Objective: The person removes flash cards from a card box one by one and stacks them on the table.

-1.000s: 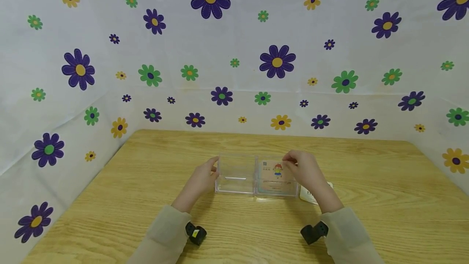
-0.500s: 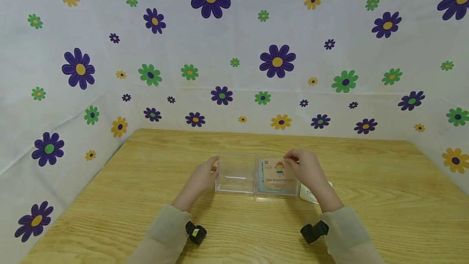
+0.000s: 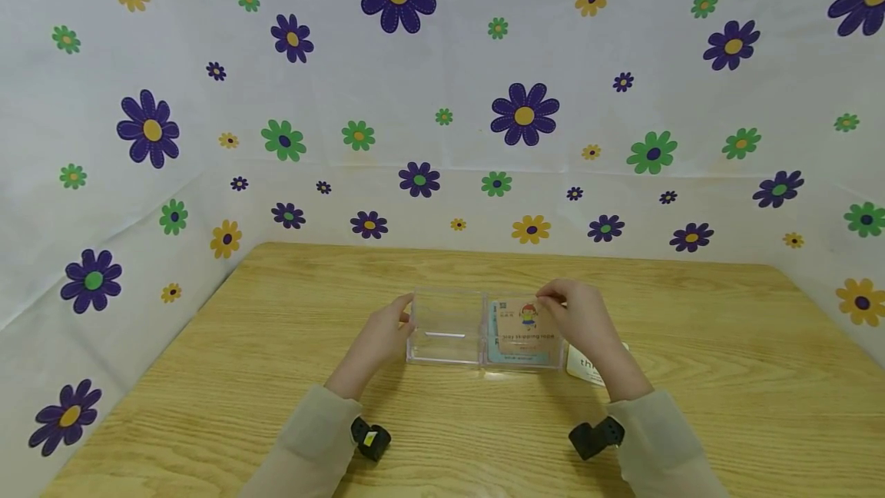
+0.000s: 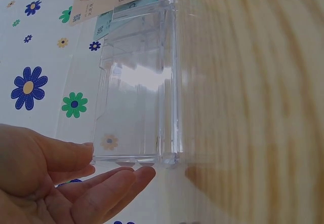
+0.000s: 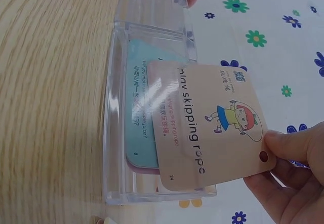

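Observation:
A clear plastic box (image 3: 445, 313) with two compartments stands on the table. My left hand (image 3: 376, 336) grips its left end, thumb at one edge and fingers against the outer side in the left wrist view. Nothing lies in the left compartment. My right hand (image 3: 581, 317) pinches a peach "play skipping rope" card (image 5: 207, 127) by the corner with the punched hole. That card stands tilted, its lower part inside the right compartment and its upper part above the rim. Behind it, in the same compartment, is a teal card (image 5: 142, 112), partly covered.
A whitish card (image 3: 584, 367) lies on the wooden table (image 3: 442, 436) just right of the box, partly hidden under my right forearm. A white flowered cloth (image 3: 442, 83) hangs behind and at both sides.
The peach card has risen slightly and shifted right in my right hand, so more of the teal card shows. My left hand and the box have stayed in place.

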Motion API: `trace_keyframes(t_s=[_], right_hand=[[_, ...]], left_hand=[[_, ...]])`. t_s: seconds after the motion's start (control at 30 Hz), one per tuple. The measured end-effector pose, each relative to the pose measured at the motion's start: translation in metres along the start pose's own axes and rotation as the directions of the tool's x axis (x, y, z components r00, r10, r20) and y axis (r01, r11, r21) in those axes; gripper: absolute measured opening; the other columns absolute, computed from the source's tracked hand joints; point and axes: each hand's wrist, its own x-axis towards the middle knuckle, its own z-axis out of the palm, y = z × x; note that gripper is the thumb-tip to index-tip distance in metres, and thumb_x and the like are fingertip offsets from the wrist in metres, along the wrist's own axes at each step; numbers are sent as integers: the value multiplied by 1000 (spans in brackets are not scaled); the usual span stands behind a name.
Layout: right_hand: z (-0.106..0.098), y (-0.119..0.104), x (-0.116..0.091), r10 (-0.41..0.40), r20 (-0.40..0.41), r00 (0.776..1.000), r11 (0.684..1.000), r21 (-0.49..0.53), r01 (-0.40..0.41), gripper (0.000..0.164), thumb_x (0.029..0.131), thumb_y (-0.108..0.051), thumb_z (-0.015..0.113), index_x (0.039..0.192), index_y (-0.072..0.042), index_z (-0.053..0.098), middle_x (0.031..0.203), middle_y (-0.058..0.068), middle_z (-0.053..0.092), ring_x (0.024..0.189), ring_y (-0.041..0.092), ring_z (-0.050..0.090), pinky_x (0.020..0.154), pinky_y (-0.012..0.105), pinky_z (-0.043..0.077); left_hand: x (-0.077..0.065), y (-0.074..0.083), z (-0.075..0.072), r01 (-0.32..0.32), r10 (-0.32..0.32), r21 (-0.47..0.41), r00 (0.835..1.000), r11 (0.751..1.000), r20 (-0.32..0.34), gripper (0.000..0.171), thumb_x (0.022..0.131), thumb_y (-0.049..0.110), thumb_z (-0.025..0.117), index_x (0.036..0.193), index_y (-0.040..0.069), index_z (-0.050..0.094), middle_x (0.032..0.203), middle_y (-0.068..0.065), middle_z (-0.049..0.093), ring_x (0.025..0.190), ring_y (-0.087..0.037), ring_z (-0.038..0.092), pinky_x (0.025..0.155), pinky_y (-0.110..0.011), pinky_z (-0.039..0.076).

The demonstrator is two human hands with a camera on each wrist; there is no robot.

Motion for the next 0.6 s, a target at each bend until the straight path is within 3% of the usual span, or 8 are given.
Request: trace_keyframes(t_s=[0.6], right_hand=[[-12,-3,-3,-22,-41,999,999,26,23,11,85,0,55,90,2,65,88,14,64,81,27,59,69,38,47]], left_hand=[[2,0,1,-2,2,9,1000,1000,-1,46,92,9,47,134,-1,32,111,-22,54,97,-31,54,74,-40,44]])
